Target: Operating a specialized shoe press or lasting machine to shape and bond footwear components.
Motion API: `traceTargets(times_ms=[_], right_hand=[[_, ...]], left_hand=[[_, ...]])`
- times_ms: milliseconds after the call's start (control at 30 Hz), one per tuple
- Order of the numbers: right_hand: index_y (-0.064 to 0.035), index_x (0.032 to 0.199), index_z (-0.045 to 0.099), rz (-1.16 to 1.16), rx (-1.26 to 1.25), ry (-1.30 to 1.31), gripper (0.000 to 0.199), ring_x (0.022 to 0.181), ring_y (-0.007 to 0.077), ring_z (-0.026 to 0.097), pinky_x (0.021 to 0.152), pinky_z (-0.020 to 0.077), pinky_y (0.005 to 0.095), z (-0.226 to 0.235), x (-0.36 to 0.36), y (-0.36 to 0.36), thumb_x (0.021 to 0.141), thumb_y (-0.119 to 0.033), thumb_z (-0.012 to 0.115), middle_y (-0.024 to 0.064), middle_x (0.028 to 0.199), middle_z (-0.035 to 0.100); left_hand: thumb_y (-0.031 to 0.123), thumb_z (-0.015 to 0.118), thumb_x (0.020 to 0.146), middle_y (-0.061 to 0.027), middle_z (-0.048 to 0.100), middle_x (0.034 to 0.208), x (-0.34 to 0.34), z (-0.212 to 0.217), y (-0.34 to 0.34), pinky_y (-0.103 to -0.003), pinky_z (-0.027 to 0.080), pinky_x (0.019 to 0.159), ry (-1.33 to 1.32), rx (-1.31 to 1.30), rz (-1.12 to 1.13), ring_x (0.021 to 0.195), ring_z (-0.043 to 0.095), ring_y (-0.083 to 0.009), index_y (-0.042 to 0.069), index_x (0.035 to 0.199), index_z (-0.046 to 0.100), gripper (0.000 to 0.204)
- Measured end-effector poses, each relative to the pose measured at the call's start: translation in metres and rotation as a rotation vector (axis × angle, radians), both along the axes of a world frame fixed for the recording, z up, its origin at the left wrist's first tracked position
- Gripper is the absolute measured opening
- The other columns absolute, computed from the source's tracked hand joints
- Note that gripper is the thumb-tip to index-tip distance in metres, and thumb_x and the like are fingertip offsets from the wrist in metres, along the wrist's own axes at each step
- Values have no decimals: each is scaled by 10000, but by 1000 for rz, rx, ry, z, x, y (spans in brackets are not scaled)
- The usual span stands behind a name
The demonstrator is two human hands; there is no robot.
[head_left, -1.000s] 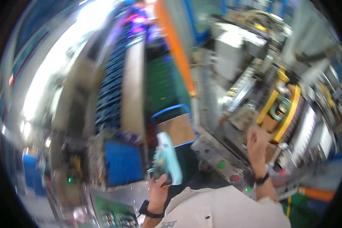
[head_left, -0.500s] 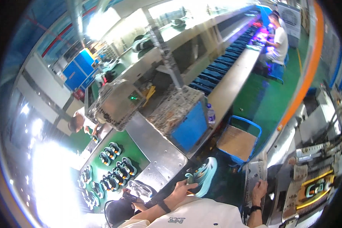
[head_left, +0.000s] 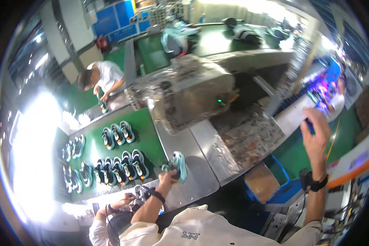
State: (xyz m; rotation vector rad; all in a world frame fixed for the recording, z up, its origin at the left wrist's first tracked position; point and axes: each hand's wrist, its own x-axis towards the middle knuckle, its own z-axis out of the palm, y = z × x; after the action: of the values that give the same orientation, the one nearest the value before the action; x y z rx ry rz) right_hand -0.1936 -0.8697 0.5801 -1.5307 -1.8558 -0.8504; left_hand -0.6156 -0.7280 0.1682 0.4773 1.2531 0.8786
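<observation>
Your left hand is closed around a teal-soled sneaker, fingers wrapped at its heel end, holding it just above the steel table; the shoe sits at about seven o'clock from the picture's centre, sole turned to the right; at nine o'clock from it lies the green conveyor belt with rows of paired sneakers (dark uppers, pale soles). Your right hand is raised out at three o'clock, fingers loosely spread and holding nothing, a black wristband below it; it hangs well apart from the shoe. At twelve o'clock stands a foil-wrapped machine housing; at ten o'clock a person in a white shirt bends over the belt; a second person's hand works at six o'clock beside your left forearm; a blue crate sits at five o'clock.
</observation>
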Motion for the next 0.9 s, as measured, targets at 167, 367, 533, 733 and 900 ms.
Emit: traceTargets(times_ms=[167, 367, 533, 733, 900], right_hand=[[2, 1155, 622, 202, -101, -373, 493, 1115, 333, 605, 946, 501, 412, 74, -75, 171, 678, 120, 665, 141, 1219, 628], [-47, 1191, 617, 297, -265, -638, 585, 1206, 351, 564, 1008, 487, 433, 76, -136, 327, 638, 140, 659, 111, 1314, 587], [6, 1075, 600, 516, -340, -768, 404, 1184, 408, 574, 969, 503, 454, 69, -165, 409, 689, -9, 716, 191, 1239, 609], [13, 999, 625, 495, -230, -731, 367, 1124, 380, 606, 921, 516, 442, 63, -161, 429, 651, -37, 728, 177, 1168, 628], [-57, 1062, 640, 525, -11, -584, 474, 1035, 305, 647, 883, 560, 385, 77, -145, 430, 634, -143, 825, 114, 1119, 647]], left_hand=[[95, 755, 763, -121, 656, 924, -51, -18, 145, -459, 517, 669, 203, -130, 109, 805, 645, -298, 1, 998, 640, 278], [112, 751, 713, -151, 637, 881, -106, -78, 323, -437, 521, 595, 384, 85, 267, 777, 636, -259, -37, 1050, 611, 395], [205, 662, 756, -275, 608, 1182, -166, -129, 388, -441, 447, 984, 925, 324, 98, 1115, 581, -425, -89, 1325, 439, 678], [239, 702, 833, -271, 438, 1426, -59, -131, 286, -421, 387, 1077, 634, 630, 33, 1312, 454, -363, -83, 1413, 363, 744], [377, 572, 965, -108, 627, 1070, 7, -147, 101, -370, 523, 816, -187, 281, -472, 937, 601, -198, -9, 1207, 565, 456]])
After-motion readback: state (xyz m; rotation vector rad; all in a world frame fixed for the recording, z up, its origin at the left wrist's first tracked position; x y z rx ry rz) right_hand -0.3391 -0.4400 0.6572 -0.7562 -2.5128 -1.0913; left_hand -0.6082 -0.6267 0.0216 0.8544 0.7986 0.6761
